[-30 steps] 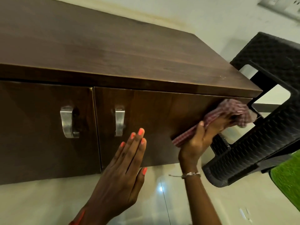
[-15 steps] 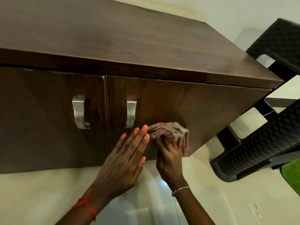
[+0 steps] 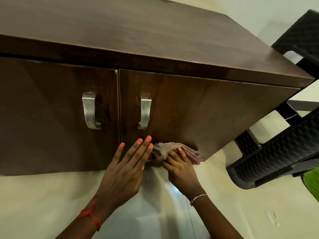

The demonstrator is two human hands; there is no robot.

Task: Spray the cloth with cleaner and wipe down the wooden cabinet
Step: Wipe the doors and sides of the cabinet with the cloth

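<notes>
Fingers of the right hand (image 3: 181, 168) curl round a crumpled red-checked cloth (image 3: 165, 149), pressing it to the lower edge of the right door (image 3: 207, 109) of the dark brown wooden cabinet (image 3: 155, 40). The left hand (image 3: 126, 169) lies flat, fingers straight, on that door, just beside the cloth.

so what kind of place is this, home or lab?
Most likely a room in a home. A low wooden cabinet with metal handles stands on a glossy tiled floor, a black chair sits beside it, and the right hand presses a cloth to its door.
</notes>
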